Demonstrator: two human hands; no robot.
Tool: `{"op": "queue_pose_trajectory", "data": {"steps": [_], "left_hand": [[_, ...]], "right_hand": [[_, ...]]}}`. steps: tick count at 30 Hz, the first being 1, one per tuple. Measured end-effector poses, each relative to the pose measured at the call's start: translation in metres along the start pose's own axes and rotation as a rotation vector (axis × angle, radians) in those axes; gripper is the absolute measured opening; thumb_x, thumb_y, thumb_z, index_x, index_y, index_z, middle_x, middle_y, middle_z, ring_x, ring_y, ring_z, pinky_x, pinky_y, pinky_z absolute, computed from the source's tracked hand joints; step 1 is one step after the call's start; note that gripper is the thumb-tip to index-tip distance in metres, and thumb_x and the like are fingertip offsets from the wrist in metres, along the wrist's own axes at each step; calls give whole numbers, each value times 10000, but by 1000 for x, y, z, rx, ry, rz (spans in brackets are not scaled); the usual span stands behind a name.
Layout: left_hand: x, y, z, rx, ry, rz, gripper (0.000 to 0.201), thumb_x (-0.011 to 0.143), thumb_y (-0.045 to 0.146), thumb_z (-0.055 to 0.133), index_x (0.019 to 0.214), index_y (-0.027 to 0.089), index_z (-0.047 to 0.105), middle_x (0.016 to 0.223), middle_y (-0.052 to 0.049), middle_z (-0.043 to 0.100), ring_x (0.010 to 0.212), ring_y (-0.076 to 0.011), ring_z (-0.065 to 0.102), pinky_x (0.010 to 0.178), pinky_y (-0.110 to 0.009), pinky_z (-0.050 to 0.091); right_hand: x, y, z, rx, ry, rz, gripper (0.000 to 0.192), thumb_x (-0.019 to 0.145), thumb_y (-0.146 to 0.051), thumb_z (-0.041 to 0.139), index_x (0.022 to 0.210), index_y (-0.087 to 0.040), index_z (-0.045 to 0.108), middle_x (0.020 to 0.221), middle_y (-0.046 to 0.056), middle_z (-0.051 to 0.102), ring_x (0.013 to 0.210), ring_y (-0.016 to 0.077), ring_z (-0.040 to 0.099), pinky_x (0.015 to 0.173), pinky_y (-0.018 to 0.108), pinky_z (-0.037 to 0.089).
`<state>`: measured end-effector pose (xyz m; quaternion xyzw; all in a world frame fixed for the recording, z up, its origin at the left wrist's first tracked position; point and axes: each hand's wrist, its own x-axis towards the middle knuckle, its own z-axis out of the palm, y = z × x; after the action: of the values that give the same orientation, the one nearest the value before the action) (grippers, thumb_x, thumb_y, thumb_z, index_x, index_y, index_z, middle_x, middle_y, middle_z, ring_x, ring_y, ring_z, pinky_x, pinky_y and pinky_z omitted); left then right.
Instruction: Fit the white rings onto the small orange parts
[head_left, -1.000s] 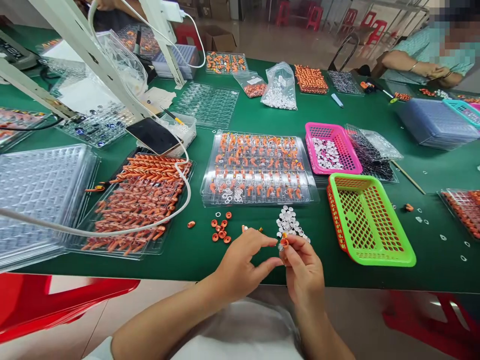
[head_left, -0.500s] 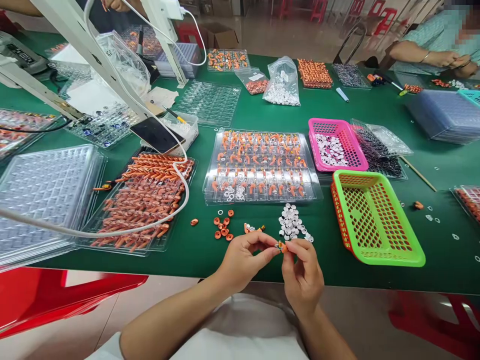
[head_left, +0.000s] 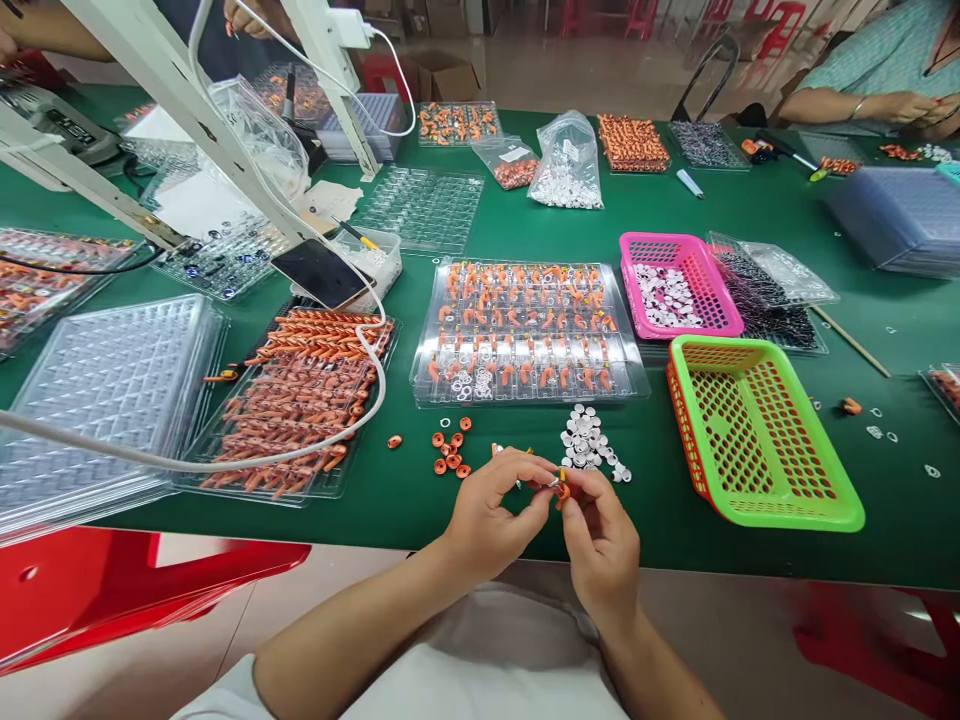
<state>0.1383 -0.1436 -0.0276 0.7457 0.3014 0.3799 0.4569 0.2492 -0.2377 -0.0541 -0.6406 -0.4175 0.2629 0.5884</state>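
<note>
My left hand (head_left: 496,508) and my right hand (head_left: 606,540) meet at the table's near edge, fingertips pinched on a small orange part (head_left: 562,491) with a yellow tip. A silvery bit shows at the left fingertips; its exact kind is too small to make out. Just beyond the hands lies a pile of white round discs (head_left: 589,440). Left of them, several orange cup-shaped pieces (head_left: 452,461) are scattered. More small parts peek out behind my left hand, mostly hidden. Farther back sits a clear compartment tray (head_left: 630,375) filled with orange hooked parts and some white rings.
At right stand a green basket (head_left: 806,425) and a pink basket (head_left: 718,290) with white pieces. Left are a tray of orange sticks (head_left: 300,400), stacked clear trays (head_left: 112,370), a phone (head_left: 319,272) and a white cable (head_left: 247,462). A co-worker's hands (head_left: 911,110) work at far right.
The orange part has turned between my fingertips, and its yellow tip now points up. My hands have drawn slightly closer together. The whole view has shifted a little.
</note>
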Motion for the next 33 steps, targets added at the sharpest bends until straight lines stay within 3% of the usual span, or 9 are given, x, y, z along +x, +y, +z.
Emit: {"op": "queue_pose_trajectory", "data": {"steps": [5, 10, 15, 18, 20, 26, 33], "left_hand": [[0, -1, 1, 116, -19, 198, 177, 823, 72, 574, 900, 220, 633, 817, -29, 738, 765, -156, 677, 792, -326, 542], [1, -3, 3, 156, -29, 207, 182, 799, 53, 572, 877, 213, 607, 789, -21, 698, 755, -154, 638, 758, -315, 520], [3, 5, 2, 6, -102, -34, 106, 800, 86, 575, 824, 186, 601, 841, -49, 670, 810, -170, 634, 747, -306, 520], [7, 12, -1, -114, -213, -249, 64, 824, 126, 572, 800, 175, 605, 810, -45, 664, 773, -162, 641, 718, -284, 533], [8, 15, -3, -101, -244, -304, 54, 826, 144, 575, 796, 173, 609, 788, -39, 663, 744, -158, 634, 696, -280, 531], [3, 7, -1, 127, -145, -78, 102, 791, 107, 573, 752, 197, 543, 787, -22, 645, 748, -155, 617, 749, -315, 506], [-2, -4, 6, 259, -130, 144, 144, 784, 67, 551, 806, 205, 518, 823, -32, 677, 741, -163, 611, 727, -322, 495]], "right_hand": [[-1, 0, 1, 48, -13, 39, 227, 930, -184, 509, 1124, -244, 612, 1019, 58, 636, 875, 186, 627, 706, 284, 527], [-4, 4, -1, 65, -16, 48, 310, 923, -168, 504, 1213, -254, 574, 967, 45, 621, 844, 171, 614, 736, 286, 538], [3, 7, -11, 116, -160, -17, 429, 908, -232, 542, 1332, -289, 509, 1140, 77, 548, 1000, 213, 588, 866, 378, 532], [12, 5, -15, 231, -240, -5, 345, 895, -283, 589, 1240, -279, 586, 1188, 89, 527, 1119, 250, 551, 925, 401, 519], [16, 4, -17, 296, -281, 45, 278, 897, -289, 602, 1173, -267, 623, 1106, 79, 567, 1049, 235, 584, 890, 382, 534], [13, 5, -18, 196, -234, 149, 140, 905, -266, 607, 1035, -238, 652, 910, 34, 650, 742, 157, 622, 657, 269, 528], [13, 1, -14, 8, -201, 58, 56, 908, -207, 542, 886, -209, 594, 853, 31, 644, 754, 162, 620, 660, 270, 513]]}}
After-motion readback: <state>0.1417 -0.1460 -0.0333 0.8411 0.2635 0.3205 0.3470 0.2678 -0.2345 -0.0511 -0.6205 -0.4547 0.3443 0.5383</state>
